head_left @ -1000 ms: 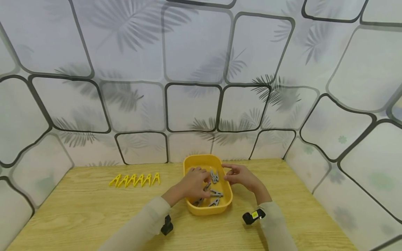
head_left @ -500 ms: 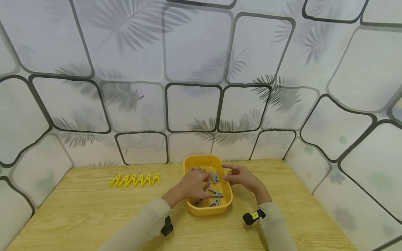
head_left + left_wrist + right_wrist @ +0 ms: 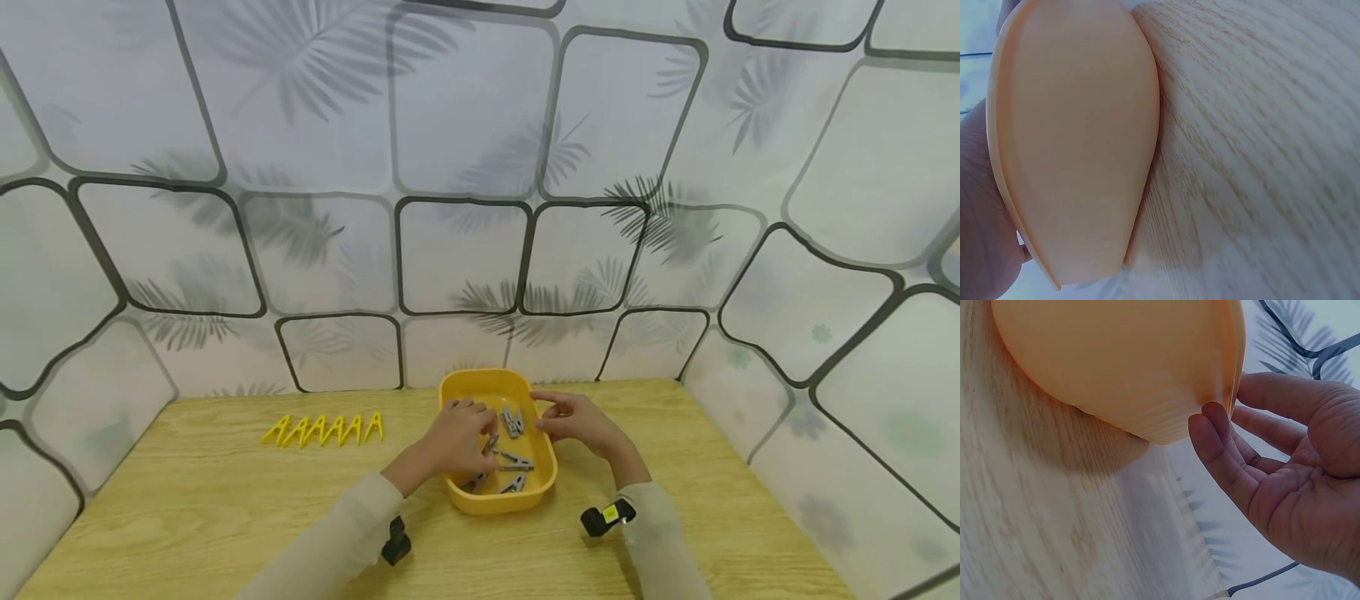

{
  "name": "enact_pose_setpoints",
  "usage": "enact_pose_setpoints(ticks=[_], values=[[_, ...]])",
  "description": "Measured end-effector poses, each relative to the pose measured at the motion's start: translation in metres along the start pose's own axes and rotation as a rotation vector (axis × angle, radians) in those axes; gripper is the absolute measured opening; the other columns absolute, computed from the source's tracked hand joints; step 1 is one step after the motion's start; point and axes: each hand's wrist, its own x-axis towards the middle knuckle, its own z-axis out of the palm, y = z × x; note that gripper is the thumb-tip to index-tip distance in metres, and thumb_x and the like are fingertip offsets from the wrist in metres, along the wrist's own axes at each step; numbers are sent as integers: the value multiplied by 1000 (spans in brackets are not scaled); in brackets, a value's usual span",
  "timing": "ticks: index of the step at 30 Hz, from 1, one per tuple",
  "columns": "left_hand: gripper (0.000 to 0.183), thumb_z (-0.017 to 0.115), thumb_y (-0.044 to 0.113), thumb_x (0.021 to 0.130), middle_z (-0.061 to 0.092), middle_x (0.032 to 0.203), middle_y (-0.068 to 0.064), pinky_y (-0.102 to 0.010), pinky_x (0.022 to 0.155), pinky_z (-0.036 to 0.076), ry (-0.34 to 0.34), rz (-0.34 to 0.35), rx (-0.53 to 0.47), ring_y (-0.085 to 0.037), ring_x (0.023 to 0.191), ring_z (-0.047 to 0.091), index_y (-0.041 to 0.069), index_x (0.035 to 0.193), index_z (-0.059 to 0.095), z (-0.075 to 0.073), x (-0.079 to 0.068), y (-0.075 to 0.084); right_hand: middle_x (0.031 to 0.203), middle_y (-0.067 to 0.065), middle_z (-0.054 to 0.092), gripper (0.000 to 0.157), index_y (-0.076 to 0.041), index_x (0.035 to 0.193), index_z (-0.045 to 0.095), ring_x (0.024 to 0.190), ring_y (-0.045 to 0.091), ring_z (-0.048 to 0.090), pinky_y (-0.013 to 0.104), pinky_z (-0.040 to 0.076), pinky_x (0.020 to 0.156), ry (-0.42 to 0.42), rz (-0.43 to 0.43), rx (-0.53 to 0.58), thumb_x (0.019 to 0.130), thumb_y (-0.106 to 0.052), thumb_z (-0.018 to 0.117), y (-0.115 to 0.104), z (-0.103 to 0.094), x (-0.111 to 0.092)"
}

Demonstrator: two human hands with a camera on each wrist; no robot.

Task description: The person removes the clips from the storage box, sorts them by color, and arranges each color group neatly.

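On the table (image 3: 480,558), the yellow bin (image 3: 495,503) holds gray clips (image 3: 525,465) at mixed angles, its long axis running near to far. The left hand (image 3: 457,435) reaches inside, grip unclear; the right hand (image 3: 577,422) pinches the right rim (image 3: 551,454). Yellow clips (image 3: 321,421) line up leftward.

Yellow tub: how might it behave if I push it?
The yellow tub is probably stiff, showing no visible sag. Its low, wide shape suggests sliding rather than tipping. The loose gray clothespins inside may shift with a shove.
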Motion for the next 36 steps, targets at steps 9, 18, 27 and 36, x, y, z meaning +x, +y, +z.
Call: enact_pose_setpoints(ticks=[9,18,27,36], values=[[19,72,26,78,62,84,-3,-37,78,37,169,16,-98,-13,78,42,15,90,62,-3,-11,-9,99,9,69,63,0,154,40,83,16,70,41,61,81,-12,-1,21,98,-13,67,0,5,3],[24,76,19,77,65,89,-1,-36,79,47,394,60,-143,-18,85,56,12,96,65,-20,-30,-27,101,11,68,66,0,154,40,85,17,70,41,61,81,-32,-11,28,97,-16,69,-2,7,5],[24,78,16,77,65,95,-5,-41,82,49,486,-6,-151,-21,88,57,9,97,66,-42,-65,-57,109,21,67,66,0,154,39,91,19,70,42,60,84,-31,-16,1,98,-17,68,-1,4,4],[27,79,13,79,64,99,-7,-42,80,47,524,-139,-177,-20,91,55,9,102,66,-65,-105,-90,110,23,66,68,2,155,38,91,19,69,44,60,85,-23,-11,8,97,-17,69,2,-1,2]])
